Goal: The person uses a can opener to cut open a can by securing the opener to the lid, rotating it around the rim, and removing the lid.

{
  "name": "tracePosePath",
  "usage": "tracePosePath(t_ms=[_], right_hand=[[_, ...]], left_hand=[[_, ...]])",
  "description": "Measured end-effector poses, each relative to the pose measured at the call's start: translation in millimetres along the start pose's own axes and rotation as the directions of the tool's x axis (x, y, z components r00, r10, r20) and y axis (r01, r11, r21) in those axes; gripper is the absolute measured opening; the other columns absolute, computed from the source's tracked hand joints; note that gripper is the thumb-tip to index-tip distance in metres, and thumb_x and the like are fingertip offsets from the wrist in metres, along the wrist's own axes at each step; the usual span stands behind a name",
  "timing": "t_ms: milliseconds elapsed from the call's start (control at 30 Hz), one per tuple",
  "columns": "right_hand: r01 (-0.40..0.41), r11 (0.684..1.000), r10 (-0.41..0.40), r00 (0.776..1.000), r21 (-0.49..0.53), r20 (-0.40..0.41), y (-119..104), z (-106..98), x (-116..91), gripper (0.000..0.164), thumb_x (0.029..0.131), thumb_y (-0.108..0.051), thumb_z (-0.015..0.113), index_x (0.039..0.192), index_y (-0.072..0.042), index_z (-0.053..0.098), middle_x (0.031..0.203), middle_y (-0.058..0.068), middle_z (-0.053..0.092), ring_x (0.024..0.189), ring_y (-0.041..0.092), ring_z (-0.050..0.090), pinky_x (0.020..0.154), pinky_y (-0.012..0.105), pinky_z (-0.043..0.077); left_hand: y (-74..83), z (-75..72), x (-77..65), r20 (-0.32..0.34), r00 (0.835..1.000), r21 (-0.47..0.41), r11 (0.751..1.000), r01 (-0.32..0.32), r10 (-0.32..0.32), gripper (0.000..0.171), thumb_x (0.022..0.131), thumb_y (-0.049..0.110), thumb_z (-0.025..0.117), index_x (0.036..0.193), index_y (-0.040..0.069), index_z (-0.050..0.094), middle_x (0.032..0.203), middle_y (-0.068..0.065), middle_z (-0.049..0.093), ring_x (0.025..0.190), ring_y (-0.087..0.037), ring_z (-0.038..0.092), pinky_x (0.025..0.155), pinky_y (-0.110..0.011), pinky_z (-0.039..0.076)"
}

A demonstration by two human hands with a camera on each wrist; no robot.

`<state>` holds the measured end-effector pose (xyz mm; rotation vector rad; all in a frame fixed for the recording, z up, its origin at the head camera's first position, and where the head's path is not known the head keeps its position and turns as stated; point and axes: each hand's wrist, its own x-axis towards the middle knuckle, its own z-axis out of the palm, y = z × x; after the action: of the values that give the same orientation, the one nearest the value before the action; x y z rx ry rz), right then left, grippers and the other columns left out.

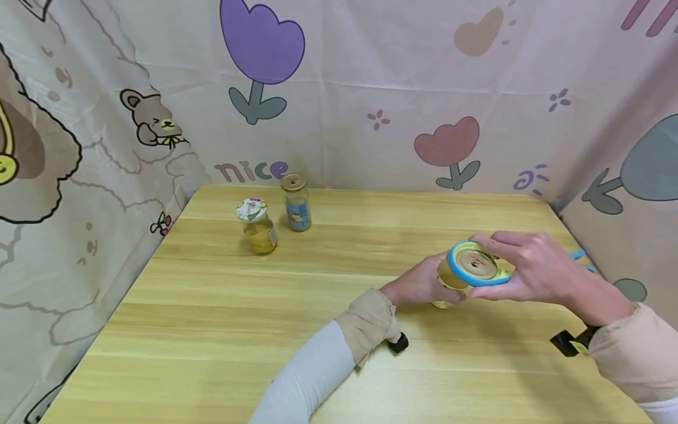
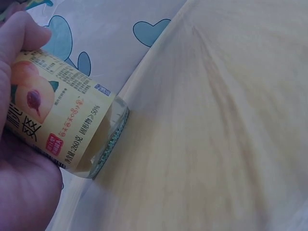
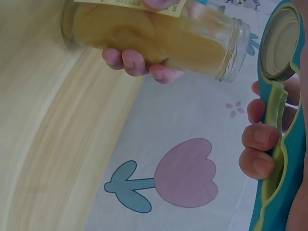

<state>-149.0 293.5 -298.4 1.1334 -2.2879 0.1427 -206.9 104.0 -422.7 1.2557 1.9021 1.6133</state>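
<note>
My left hand point(image 1: 421, 281) grips a glass jar point(image 2: 57, 110) with a yellow peach label. In the right wrist view the jar tilts sideways, yellow fruit inside, its threaded mouth uncovered. My right hand point(image 1: 545, 268) holds a blue and green jar opener point(image 1: 484, 282), fingers curled round its handles. A gold metal lid point(image 3: 281, 43) sits inside the opener's ring, with a gap between it and the jar's mouth. From the head view the lid overlaps the top of the jar. The jar's base is close over the table in the left wrist view.
At the back left of the wooden table point(image 1: 222, 306) stand two more jars: one with a patterned white lid point(image 1: 251, 209), one with a gold lid and blue label point(image 1: 298, 215). A printed cloth point(image 1: 344, 141) hangs behind and along the sides.
</note>
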Motion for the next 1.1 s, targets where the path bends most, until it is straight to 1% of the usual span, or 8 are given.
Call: tracePosePath(t_ms=[233,400,567,633,733,800,900,1100], right_hand=[[-0.083,0.994,0.081,0.996,0.069,0.032,-2,-10,-14,0.082,0.053,-0.067,0.079,0.108,-0.006,0.071,0.081,-0.011,0.058,0.057,0.0,0.042,0.045,0.013,0.033],[-0.179,0.972,0.172,0.983,0.154,0.058,-2,-17,-28,0.078,0.052,-0.054,0.085,0.109,-0.004,0.07,0.08,-0.012,0.058,0.059,0.0,0.044,0.047,0.012,0.033],[-0.343,0.919,0.322,0.938,0.195,0.132,-2,-21,-42,0.069,0.056,-0.035,0.088,0.115,-0.004,0.069,0.096,0.007,0.071,0.075,0.006,0.059,0.059,0.017,0.042],[-0.413,0.88,0.382,0.909,0.235,0.166,-2,-22,-49,0.06,0.065,-0.03,0.085,0.117,-0.007,0.069,0.09,0.004,0.071,0.072,0.006,0.058,0.058,0.019,0.041],[-0.516,0.786,0.461,0.856,0.341,0.233,0,-20,-59,0.031,0.081,-0.023,0.075,0.111,-0.014,0.072,0.073,-0.004,0.063,0.062,0.005,0.05,0.05,0.022,0.038],[-0.579,0.695,0.503,0.815,0.427,0.287,1,-17,-65,0.011,0.091,-0.021,0.065,0.099,-0.017,0.072,0.066,-0.005,0.056,0.057,0.007,0.048,0.047,0.023,0.038],[-0.631,0.538,0.532,0.769,0.559,0.355,2,-10,-74,0.023,0.1,-0.015,0.051,0.082,-0.015,0.066,0.067,-0.002,0.056,0.055,0.01,0.049,0.044,0.027,0.041],[-0.551,0.233,0.441,0.794,0.801,0.418,2,6,-89,0.046,0.107,-0.03,0.029,0.093,-0.002,0.063,0.071,0.005,0.059,0.047,0.019,0.042,0.036,0.039,0.033]], left_hand=[[16.2,0.2,-4.0,-0.029,0.998,-0.005,0.999,0.053,-0.053,0.062,0.077,0.009,0.077,0.131,0.016,0.047,0.108,0.005,0.058,0.094,-0.005,0.056,0.087,-0.018,0.046],[9.2,0.7,-3.4,-0.032,0.998,-0.014,0.998,0.058,-0.059,0.06,0.077,0.01,0.077,0.129,0.018,0.049,0.105,0.005,0.059,0.092,-0.006,0.056,0.087,-0.02,0.046],[0.4,1.5,-1.5,-0.026,0.998,-0.02,0.998,0.058,-0.058,0.061,0.077,0.014,0.078,0.13,0.023,0.048,0.104,0.005,0.06,0.091,-0.007,0.057,0.084,-0.021,0.048],[-0.8,1.4,-1.4,-0.023,0.998,-0.036,0.998,0.057,-0.058,0.061,0.077,0.014,0.077,0.129,0.023,0.048,0.103,0.005,0.061,0.09,-0.007,0.057,0.083,-0.022,0.049],[-1.4,1.2,-1.7,-0.02,0.998,-0.056,0.997,0.055,-0.056,0.059,0.078,0.013,0.077,0.129,0.021,0.048,0.102,0.004,0.061,0.089,-0.007,0.058,0.082,-0.022,0.05],[-1.7,1.0,-2.0,-0.02,0.998,-0.059,0.997,0.054,-0.055,0.059,0.078,0.013,0.077,0.129,0.021,0.048,0.102,0.004,0.061,0.089,-0.007,0.058,0.082,-0.022,0.05],[-1.5,0.9,-2.1,-0.019,0.998,-0.06,0.997,0.055,-0.056,0.059,0.078,0.013,0.077,0.129,0.02,0.048,0.102,0.004,0.061,0.089,-0.007,0.058,0.082,-0.022,0.05],[-1.5,1.1,-1.6,-0.02,0.998,-0.064,0.996,0.057,-0.058,0.059,0.077,0.013,0.078,0.128,0.02,0.049,0.102,0.004,0.061,0.089,-0.007,0.059,0.082,-0.022,0.05]])
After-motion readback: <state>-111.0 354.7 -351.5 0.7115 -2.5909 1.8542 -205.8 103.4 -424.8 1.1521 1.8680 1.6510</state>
